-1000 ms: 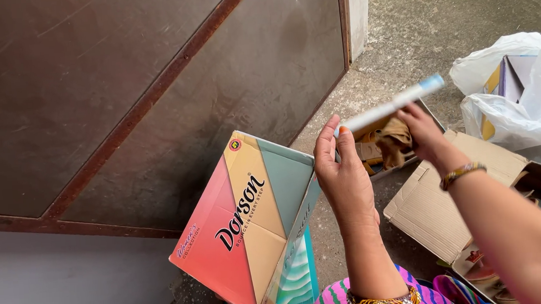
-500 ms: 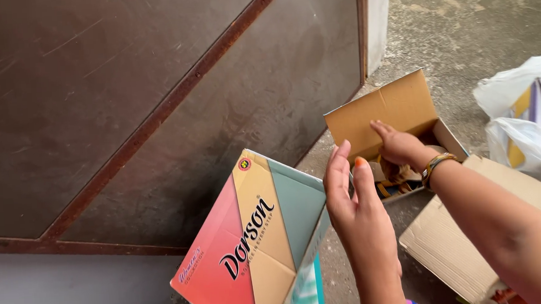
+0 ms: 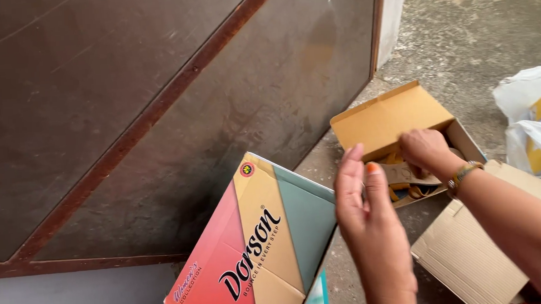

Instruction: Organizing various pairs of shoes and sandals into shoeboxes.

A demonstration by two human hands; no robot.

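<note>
**Shoebox open on the floor, one hand already in it**

The open tan shoebox [image 3: 400, 122] sits on the concrete floor [image 3: 475, 27] at the far right, lid flap up, sandals [image 3: 413, 178] inside. Right hand [image 3: 425, 150] is down in it, fingers curled over the sandals, though I can't tell if it's actually gripping. Left hand [image 3: 372, 227] hovers open, touching the colourful box [image 3: 258, 253] propped nearby. That one looks tippy; a bump could knock it over. Flat cardboard [image 3: 470, 252] lies near right.

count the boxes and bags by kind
Colourful boxes: 1, a striped box at the left hand.
Brown cardboard boxes: 2, an open box the right hand reaches into, and a flat box.
White plastic bags: 1, a bag.
Total: 4
</note>
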